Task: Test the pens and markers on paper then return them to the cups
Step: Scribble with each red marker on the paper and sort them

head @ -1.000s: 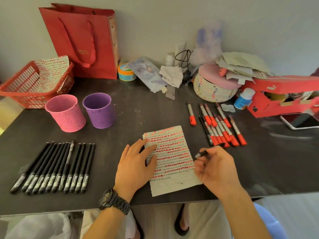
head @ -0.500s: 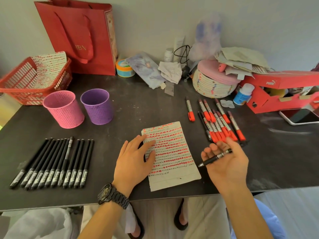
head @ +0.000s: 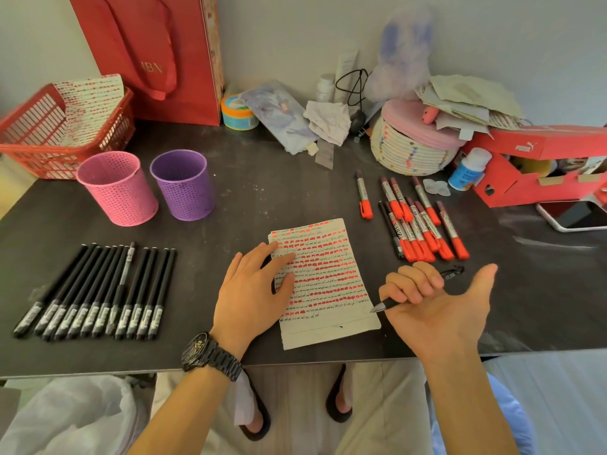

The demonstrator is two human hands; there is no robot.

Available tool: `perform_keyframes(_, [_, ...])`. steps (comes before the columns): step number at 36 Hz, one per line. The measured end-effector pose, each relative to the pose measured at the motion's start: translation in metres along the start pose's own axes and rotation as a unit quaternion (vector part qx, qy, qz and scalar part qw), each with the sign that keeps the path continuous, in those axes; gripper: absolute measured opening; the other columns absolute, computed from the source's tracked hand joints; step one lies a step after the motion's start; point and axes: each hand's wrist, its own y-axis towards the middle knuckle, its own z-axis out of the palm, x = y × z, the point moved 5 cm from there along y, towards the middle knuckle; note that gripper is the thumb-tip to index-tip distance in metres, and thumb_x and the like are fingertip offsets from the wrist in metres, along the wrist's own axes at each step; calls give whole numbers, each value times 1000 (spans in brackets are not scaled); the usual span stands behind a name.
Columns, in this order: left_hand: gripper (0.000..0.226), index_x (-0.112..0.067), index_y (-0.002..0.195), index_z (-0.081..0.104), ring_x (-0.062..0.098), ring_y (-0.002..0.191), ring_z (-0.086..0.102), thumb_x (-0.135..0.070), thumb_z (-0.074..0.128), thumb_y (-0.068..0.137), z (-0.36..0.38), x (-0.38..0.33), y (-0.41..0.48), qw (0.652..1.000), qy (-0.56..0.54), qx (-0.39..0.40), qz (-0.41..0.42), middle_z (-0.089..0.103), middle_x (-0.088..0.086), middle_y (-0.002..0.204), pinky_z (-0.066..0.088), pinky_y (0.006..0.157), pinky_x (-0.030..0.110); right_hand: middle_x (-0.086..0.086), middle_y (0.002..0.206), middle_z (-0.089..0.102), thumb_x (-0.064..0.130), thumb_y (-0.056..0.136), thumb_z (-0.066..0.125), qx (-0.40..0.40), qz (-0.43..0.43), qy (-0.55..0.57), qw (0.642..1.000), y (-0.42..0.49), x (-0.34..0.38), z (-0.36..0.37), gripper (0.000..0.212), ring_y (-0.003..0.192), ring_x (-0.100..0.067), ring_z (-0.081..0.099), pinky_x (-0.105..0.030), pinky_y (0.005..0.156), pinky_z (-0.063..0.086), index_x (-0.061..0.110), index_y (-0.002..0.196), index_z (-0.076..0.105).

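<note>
A sheet of paper [head: 328, 290] covered in red and black test marks lies near the table's front edge. My left hand [head: 253, 290] rests flat on its left side. My right hand [head: 433, 303] is turned palm up just right of the paper, fingers curled round a black pen [head: 382, 305] whose tip points at the paper's right edge. Several black pens [head: 98, 297] lie in a row at the left. Several red-capped markers [head: 420, 224] lie beyond the paper to the right. A pink cup [head: 118, 188] and a purple cup [head: 184, 185] stand at the back left.
A red basket [head: 36, 142] holding marked paper and a red gift bag [head: 157, 54] stand at the back left. Clutter, a woven pink-lidded basket [head: 414, 146], a red shoebox [head: 542, 165] and a phone [head: 574, 215] fill the back right.
My right hand lifted the black pen off the paper and rolled palm up, the thumb now spread wide. My left hand stayed on the paper.
</note>
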Motion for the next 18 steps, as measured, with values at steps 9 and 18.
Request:
perform_keyframes(9, [62, -43, 146, 43, 13, 151, 20, -73, 30, 93, 0, -2, -1, 1000, 5, 4, 13, 29, -11, 161, 6, 123, 43, 0, 74, 56, 58, 91, 56, 6, -11, -139, 990, 2, -5, 17, 48, 67, -15, 57, -28, 66, 52, 17, 69, 62])
perform_keyframes(18, [77, -47, 151, 29, 12, 153, 8, -85, 23, 84, 3, -2, 0, 999, 30, 32, 19, 16, -14, 165, -6, 120, 41, -14, 79, 75, 83, 81, 47, 39, -57, -462, 884, 9, -27, 23, 69, 55, -20, 64, -31, 53, 54, 21, 90, 76])
